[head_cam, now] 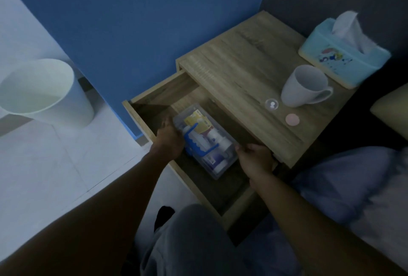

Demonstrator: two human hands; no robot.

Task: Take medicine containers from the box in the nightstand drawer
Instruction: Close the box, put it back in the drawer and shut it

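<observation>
Best done with both hands sharing the load: left hand (170, 138) curled against the far-left side of the box (204, 141), right hand (256, 161) cupped at its near-right edge, fingers (241, 148) touching the clear wall. Hard to tell whether either grip is truly closed on the plastic or only resting against it (dim light, blurred knuckles). Worth lifting level and straight up, clear of the drawer (154, 97) walls, since the contents sit loose and could slide toward a low corner. Safer to keep thumbs off the blue handle (199, 143), which lies folded across the top and could pivot. As for looks: a clear rectangular plastic box, lying at an angle on the floor of the open drawer, under the front edge of the nightstand (242, 70) top. Inside, a yellow carton (196, 121), white bottles (217, 137) packed close, and something purple near the lower end.
</observation>
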